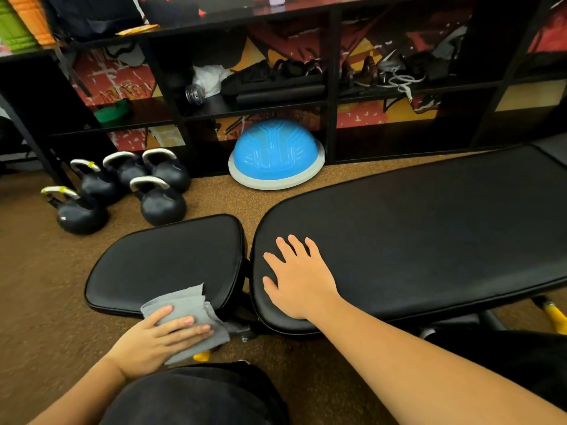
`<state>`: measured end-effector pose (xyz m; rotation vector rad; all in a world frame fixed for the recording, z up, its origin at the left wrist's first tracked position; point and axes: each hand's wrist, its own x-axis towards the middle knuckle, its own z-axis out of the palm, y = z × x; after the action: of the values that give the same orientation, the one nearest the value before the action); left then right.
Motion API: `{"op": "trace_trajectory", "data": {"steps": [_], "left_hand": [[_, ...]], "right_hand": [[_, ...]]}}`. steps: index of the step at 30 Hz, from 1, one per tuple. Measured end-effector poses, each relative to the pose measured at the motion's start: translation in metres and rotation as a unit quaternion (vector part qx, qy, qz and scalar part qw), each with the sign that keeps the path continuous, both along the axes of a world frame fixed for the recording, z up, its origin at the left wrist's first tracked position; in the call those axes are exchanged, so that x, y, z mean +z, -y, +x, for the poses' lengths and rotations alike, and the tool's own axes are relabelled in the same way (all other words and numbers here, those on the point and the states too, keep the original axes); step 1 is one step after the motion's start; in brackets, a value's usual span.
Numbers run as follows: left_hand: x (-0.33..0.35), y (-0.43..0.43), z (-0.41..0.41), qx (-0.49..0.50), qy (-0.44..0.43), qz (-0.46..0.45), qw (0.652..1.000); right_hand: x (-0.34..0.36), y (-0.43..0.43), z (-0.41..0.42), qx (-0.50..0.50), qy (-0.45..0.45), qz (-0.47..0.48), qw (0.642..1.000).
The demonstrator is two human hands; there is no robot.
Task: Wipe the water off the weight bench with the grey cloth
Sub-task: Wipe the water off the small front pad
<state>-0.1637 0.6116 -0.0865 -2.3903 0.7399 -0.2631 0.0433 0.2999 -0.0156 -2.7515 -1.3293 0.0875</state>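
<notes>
The grey cloth [187, 317] lies folded at the near right corner of the weight bench's short seat pad [165, 262], at about 6 o'clock of that pad, its lower edge hanging past the pad's rim. The left hand [153, 342] lies flat on top of it, fingers pressed together and pointing toward 3 o'clock, thumb resting on the cloth's upper left part. Whether any water remains on the black vinyl is hard to tell; the surface only shows a dull sheen.

Across the narrow gap between the pads, at 3 o'clock from the cloth, the right hand [299, 280] rests palm down on the near end of the long back pad [429, 240], fingers spread and holding nothing.

Beyond the table, on the brown floor [46, 286], five black kettlebells [129, 191] cluster at 10 o'clock. A blue half-dome balance trainer [276, 154] sits at 12 o'clock, against the foot of a black shelf unit [331, 87] cluttered with gear. The person's dark-clad knee [196, 397] fills the bottom edge, just below the left hand.
</notes>
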Motion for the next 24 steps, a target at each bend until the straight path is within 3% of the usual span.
{"op": "trace_trajectory", "data": {"steps": [2, 3, 4, 6, 8, 12, 15, 18, 22, 24], "left_hand": [[0.006, -0.008, -0.009, 0.047, 0.008, -0.058, 0.997], [0.011, -0.012, -0.012, 0.11, 0.021, -0.145, 0.983], [0.017, -0.014, -0.014, 0.192, 0.05, -0.261, 0.945], [0.03, -0.019, -0.013, 0.354, 0.119, -0.464, 0.803], [0.037, -0.026, -0.008, 0.444, 0.173, -0.604, 0.639], [0.054, -0.059, 0.02, 0.596, 0.198, -0.706, 0.327], [0.069, -0.062, 0.039, 0.574, 0.234, -0.761, 0.189], [0.067, -0.055, 0.049, 0.579, 0.289, -0.755, 0.104], [0.075, -0.025, 0.058, 0.571, 0.319, -0.755, 0.052], [0.073, -0.017, 0.057, 0.546, 0.288, -0.786, -0.023]], "right_hand": [[0.0, 0.0, 0.0, 0.001, 0.0, -0.001, 1.0], [0.0, -0.001, -0.001, 0.0, 0.001, -0.002, 1.0], [0.0, -0.002, 0.0, -0.001, 0.001, -0.003, 1.0], [-0.001, -0.002, 0.0, -0.003, 0.0, -0.006, 1.0], [-0.001, -0.002, 0.0, -0.002, 0.002, -0.008, 1.0], [0.0, -0.002, -0.001, -0.002, 0.003, -0.011, 1.0], [0.0, -0.003, -0.001, -0.002, 0.002, -0.01, 1.0], [0.001, -0.004, 0.0, -0.003, 0.002, -0.009, 1.0], [0.001, -0.004, 0.0, -0.003, 0.0, -0.01, 1.0], [0.002, -0.004, 0.001, -0.002, 0.003, -0.012, 1.0]]}}
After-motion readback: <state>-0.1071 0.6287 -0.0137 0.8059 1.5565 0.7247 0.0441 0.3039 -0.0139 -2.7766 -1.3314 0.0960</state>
